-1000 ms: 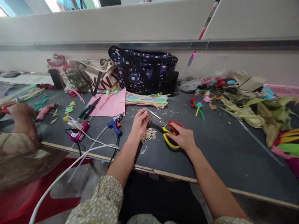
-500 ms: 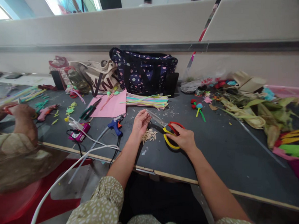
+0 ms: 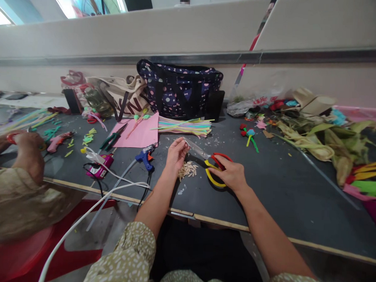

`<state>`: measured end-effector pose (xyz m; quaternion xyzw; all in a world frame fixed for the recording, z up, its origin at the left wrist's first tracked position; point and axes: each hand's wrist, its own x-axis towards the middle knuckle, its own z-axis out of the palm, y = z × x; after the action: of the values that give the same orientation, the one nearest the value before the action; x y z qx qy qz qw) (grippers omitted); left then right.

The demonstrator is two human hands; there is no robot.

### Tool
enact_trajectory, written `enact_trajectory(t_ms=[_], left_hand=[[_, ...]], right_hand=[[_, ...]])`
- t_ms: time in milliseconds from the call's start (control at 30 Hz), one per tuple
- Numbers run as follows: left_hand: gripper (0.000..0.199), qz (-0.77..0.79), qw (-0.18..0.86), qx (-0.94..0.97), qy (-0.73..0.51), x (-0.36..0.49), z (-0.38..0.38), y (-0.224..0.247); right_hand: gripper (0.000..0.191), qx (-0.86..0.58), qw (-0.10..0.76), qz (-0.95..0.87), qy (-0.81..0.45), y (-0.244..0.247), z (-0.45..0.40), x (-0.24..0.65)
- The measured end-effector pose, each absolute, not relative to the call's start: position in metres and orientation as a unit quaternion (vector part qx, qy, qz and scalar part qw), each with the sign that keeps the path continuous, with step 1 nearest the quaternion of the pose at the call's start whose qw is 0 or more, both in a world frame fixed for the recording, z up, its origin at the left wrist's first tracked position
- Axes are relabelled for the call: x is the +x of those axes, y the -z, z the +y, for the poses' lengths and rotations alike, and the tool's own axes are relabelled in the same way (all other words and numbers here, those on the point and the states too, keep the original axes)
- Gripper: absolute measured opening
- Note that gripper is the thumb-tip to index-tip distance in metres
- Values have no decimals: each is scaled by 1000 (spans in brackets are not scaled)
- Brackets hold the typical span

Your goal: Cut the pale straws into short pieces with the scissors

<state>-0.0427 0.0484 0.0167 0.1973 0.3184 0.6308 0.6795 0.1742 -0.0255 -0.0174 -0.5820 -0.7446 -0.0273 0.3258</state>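
Observation:
My right hand (image 3: 232, 173) grips a pair of scissors (image 3: 215, 183) by the red and yellow handles, fingers through the loops. The blades slant up and left to my left hand (image 3: 177, 154). That hand is closed in a pinch at the blade tips; whatever lies between its fingertips is too small to make out. Just below the blades, a small pile of pale, short cut pieces (image 3: 188, 170) lies on the dark table. A blue glue gun (image 3: 146, 156) rests to the left of my left hand.
Behind my hands are a bundle of pastel pipe cleaners (image 3: 185, 127), a pink sheet (image 3: 135, 134) and a dark patterned bag (image 3: 180, 91). Pliers (image 3: 113, 137) and a purple power strip (image 3: 100, 166) lie left. Dried husks (image 3: 325, 143) heap up right. A co-worker's hands (image 3: 28, 146) are far left.
My hands and the scissors stay almost in the same place. At far left the co-worker's hands and arm shift slightly.

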Motion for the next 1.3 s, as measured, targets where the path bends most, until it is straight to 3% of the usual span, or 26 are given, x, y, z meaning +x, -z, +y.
enact_trajectory(t_ms=[333, 500, 1300], left_hand=[[25, 341, 676, 190, -625, -43, 49, -17], [25, 334, 676, 200, -626, -43, 49, -17], [22, 305, 687, 195, -630, -45, 51, -13]], right_hand=[[49, -614, 308, -726, 14, 17, -27, 171], [59, -653, 262, -710, -21, 2, -28, 167], [55, -609, 271, -745, 17, 12, -27, 172]])
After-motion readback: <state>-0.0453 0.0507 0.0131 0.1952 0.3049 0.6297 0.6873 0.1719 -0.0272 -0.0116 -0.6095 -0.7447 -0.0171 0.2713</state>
